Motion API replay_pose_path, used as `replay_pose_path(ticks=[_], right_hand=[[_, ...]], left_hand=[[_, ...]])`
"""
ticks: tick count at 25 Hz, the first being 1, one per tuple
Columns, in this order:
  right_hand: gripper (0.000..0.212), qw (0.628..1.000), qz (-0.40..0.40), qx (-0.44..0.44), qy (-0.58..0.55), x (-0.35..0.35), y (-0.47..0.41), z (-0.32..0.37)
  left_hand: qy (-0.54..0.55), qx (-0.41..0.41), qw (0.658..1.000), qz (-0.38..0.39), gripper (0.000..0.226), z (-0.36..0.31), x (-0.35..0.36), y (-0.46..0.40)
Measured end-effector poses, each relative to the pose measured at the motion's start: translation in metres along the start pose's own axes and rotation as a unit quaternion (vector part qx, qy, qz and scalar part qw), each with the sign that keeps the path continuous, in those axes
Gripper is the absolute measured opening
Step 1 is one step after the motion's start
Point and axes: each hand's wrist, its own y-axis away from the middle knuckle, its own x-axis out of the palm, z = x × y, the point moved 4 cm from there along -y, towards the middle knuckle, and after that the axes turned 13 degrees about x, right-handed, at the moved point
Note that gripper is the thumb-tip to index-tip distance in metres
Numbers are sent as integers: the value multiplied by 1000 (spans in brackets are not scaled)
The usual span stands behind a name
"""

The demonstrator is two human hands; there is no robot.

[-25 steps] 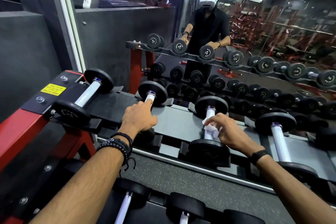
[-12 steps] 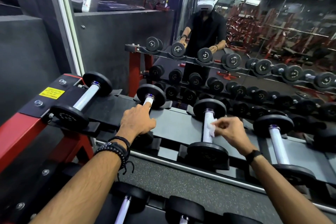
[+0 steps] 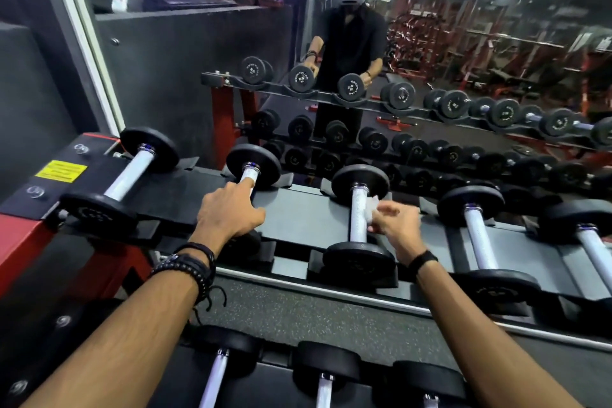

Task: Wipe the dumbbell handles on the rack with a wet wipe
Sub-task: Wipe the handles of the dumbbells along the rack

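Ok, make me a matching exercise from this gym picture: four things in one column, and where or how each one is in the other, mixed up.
Things:
1. wet wipe
2. left hand
3. yellow label
4. black band

States:
A. on the rack's left end
B. resting on the second dumbbell's handle
C. round the right wrist
D. pinched in the right hand beside the third dumbbell's handle

Pairs: 1-D, 2-B, 3-A, 4-C

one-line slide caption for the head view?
Right hand presses a wet wipe to the third dumbbell's handle; left hand rests on the second dumbbell.
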Motion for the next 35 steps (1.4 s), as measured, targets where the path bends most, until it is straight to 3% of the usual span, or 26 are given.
replay_pose_path(ticks=[3, 9, 12, 14, 15, 17, 18, 22, 25, 27, 29, 35], right_hand=[[34, 993, 78, 56, 75, -5, 16, -17], [27, 997, -49, 47, 25, 4, -42, 16], [12, 990, 47, 129, 34, 13, -19, 4], [40, 968, 170, 169, 79, 8, -13, -14], [43, 957, 212, 185, 71, 7, -9, -13], [15, 948, 232, 219, -4, 10, -17, -3], [15, 948, 224, 222, -44, 11, -25, 5], [24, 950, 216, 217, -57, 25, -34, 17], [57, 934, 262, 242, 27, 21, -19, -8], [58, 920, 303, 249, 32, 21, -12, -11], [58, 923, 291, 252, -10, 28, -20, -5], [24, 951, 203, 222, -71, 50, -44, 15]], left_hand=[[-3, 3, 1000, 10, 67, 1, 4, -2], [-1, -1, 1000, -3, 64, 0, -1, 1], [-1, -6, 1000, -11, 59, 1, -2, 0], [-3, -7, 1000, -6, 61, 3, 2, -1], [-1, -9, 1000, -1, 63, 4, 3, -2], [5, -9, 1000, 2, 64, 5, 3, -4], [7, -5, 1000, 1, 63, 5, 2, -3], [-3, -9, 1000, -9, 60, 4, 0, -1], [2, -6, 1000, -10, 59, 6, 4, -2], [5, -5, 1000, -7, 60, 7, 6, -3], [8, -4, 1000, -4, 62, 7, 6, -4], [11, -6, 1000, -7, 60, 7, 4, -2]])
